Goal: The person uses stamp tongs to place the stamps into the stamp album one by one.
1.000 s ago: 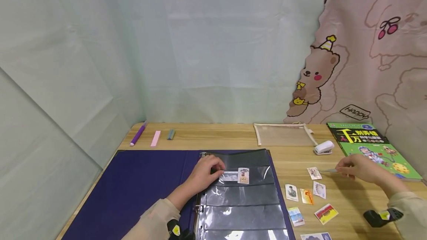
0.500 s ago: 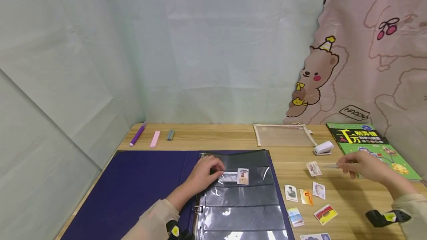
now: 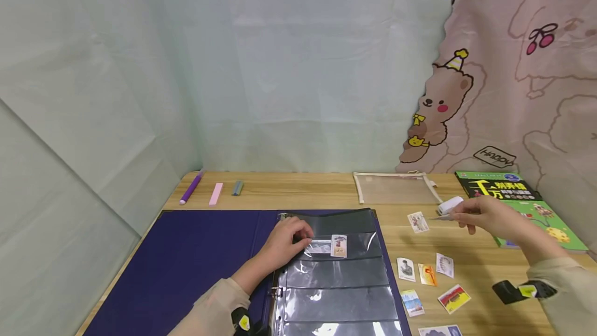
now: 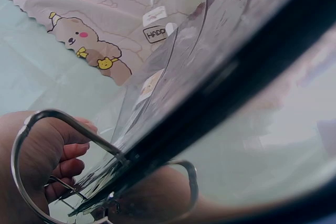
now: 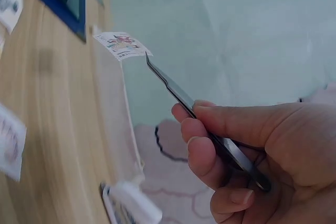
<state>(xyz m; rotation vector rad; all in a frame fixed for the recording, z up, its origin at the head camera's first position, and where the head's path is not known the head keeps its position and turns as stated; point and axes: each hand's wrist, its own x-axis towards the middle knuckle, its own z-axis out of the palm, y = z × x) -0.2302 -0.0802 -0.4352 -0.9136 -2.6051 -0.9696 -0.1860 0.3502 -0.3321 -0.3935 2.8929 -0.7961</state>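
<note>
My right hand [image 3: 485,217] grips tweezers [image 5: 181,98] between thumb and fingers. At their tip hangs a small stamp [image 5: 123,44] with a coloured figure design, raised above the table right of the album. My left hand [image 3: 282,240] rests with bent fingers on the black pocket page [image 3: 340,302] of an open stamp album; whether it pinches the clear strip, I cannot tell. Beside its fingertips, a bluish stamp [image 3: 320,246] and a red-brown stamp [image 3: 339,246] sit in the second pocket row. In the left wrist view, a metal binder ring [image 4: 18,150] partly covers that hand.
Several loose stamps [image 3: 454,298] lie right of the album's navy cover [image 3: 186,268]. Behind them are a white stapler [image 3: 450,205], partly covered by the right hand, a mesh pouch [image 3: 396,189] and a green book [image 3: 555,227]. A purple pen [image 3: 191,188] lies far left.
The right hand has lifted the stamp off the table with the tweezers and carried it up and left, towards the album. The left hand has stayed in place.
</note>
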